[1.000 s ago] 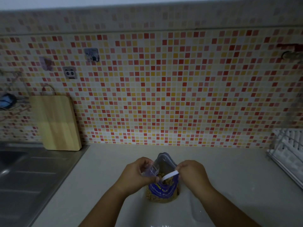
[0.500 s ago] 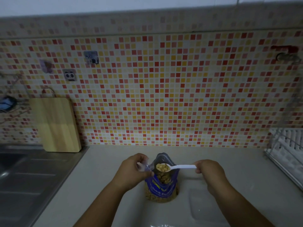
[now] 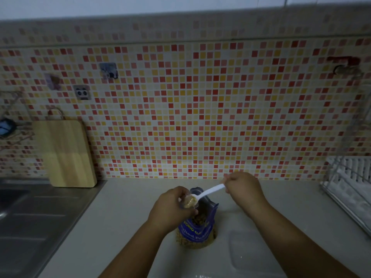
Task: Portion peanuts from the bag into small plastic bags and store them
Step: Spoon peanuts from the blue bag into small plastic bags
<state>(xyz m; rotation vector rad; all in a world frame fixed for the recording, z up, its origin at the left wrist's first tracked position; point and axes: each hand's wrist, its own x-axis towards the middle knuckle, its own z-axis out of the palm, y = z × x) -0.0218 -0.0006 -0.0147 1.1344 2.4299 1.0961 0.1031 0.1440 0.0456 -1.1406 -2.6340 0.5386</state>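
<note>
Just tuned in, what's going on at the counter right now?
A person is portioning peanuts. The left hand holds a small plastic bag just above the blue peanut bag, which stands on the counter. The right hand holds a white spoon by its handle, with the bowl at the small bag's mouth, where peanuts show.

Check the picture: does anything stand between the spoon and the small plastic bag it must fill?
Nothing visible does. The right hand holds the spoon with its bowl right at the mouth of the small plastic bag, which the left hand grips above the peanut bag.
</note>
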